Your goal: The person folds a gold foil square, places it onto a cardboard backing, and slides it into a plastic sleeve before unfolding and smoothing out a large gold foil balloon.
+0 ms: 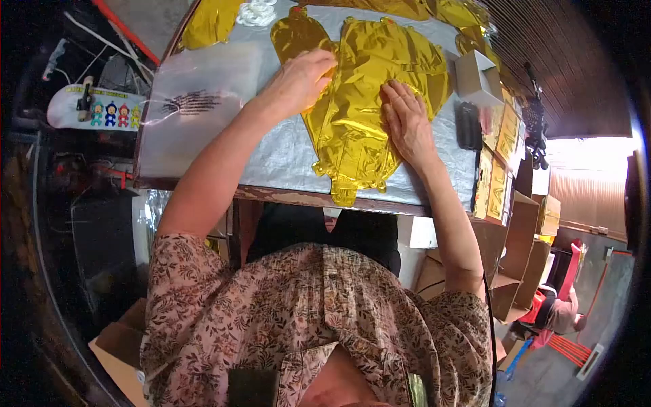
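A flat, wrinkled gold foil balloon (363, 136) lies on the table in front of me, its narrow end with small tabs at the table's near edge. At its left edge, my left hand (305, 78) is closed with curled fingers on the foil; the fingertips are partly hidden. My right hand (409, 122) rests palm down on the right part of the balloon, fingers stretched out. To the left of my left hand is a stack of clear plastic bags (196, 102) with dark printed text.
More gold foil (211, 24) and a white bundle of cord (256, 12) lie along the far side. On the right stand a small white box (478, 78), a black object (468, 125) and yellow boxes (498, 176). Cardboard boxes (519, 251) and another person (559, 308) are further right.
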